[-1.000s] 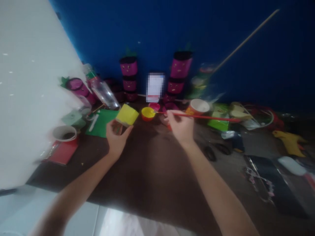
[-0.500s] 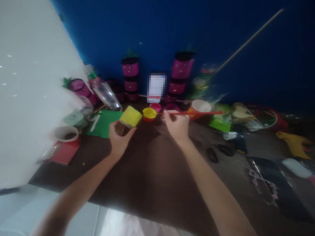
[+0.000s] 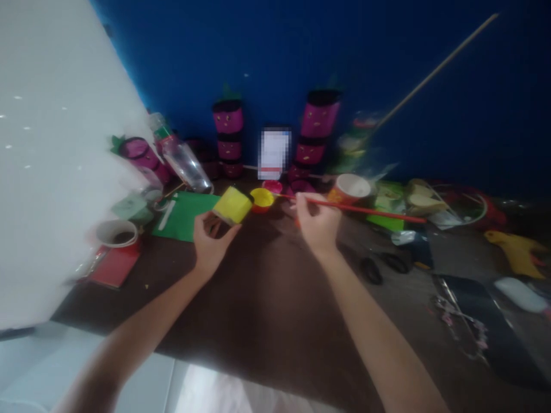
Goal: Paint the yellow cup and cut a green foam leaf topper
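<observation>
My left hand (image 3: 210, 244) grips a short yellow-painted roll (image 3: 233, 205) from below, its fingers closed around the lower end. The roll is tilted and shows a dark edge at its upper right. In my right hand (image 3: 321, 229) a thin red paintbrush (image 3: 379, 212) is pinched between thumb and fingers, lying nearly level. The brush tip points left, near a small pot of yellow paint (image 3: 263, 198); blur hides whether it touches the rim. Just behind stands a pot of pink paint (image 3: 272, 187).
Purple painted figures (image 3: 229, 123) and a phone (image 3: 274, 152) stand along the blue wall. A plastic bottle (image 3: 187, 163) leans left above a green sheet (image 3: 183, 221). Cups stand either side, including a white-rimmed cup (image 3: 352, 188). Scissors (image 3: 383, 268) and a yellow glue gun (image 3: 516, 249) lie right.
My right hand has shifted right, drawing the paintbrush away from the yellow pot, and the handle's end has dropped. My left hand and the roll have moved slightly right.
</observation>
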`<state>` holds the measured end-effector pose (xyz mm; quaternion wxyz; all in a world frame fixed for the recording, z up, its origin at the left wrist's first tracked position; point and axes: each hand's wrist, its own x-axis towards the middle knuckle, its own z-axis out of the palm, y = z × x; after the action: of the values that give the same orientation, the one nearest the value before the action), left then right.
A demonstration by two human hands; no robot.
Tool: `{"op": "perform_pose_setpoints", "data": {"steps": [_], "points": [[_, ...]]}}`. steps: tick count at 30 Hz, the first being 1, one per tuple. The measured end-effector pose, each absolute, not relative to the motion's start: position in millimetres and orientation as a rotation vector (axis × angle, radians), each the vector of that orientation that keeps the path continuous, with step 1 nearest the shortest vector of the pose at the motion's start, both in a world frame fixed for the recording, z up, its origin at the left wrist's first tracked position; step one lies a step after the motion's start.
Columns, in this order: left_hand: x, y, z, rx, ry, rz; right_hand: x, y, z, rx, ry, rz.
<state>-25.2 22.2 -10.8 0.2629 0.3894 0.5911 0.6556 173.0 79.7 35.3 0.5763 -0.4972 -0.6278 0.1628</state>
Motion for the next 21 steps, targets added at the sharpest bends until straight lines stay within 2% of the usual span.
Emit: {"op": "perform_pose_setpoints", "data": {"steps": [4,8,14,21], "points": [[-25,21,-12,1.074,1.532,1.768,186,68,46,-0.952,-1.257,0.663],[-22,18,-12,1.126,1.495,1.760,193,61,55,-0.829,-1.348,0.906],[-26,21,-8,1.080,1.598,1.819,180,70,51,-1.039,-1.300,0.644],[-29,23,-10,1.088,1.653,1.795,158,93,34,-1.266,-1.679,0.381]]}}
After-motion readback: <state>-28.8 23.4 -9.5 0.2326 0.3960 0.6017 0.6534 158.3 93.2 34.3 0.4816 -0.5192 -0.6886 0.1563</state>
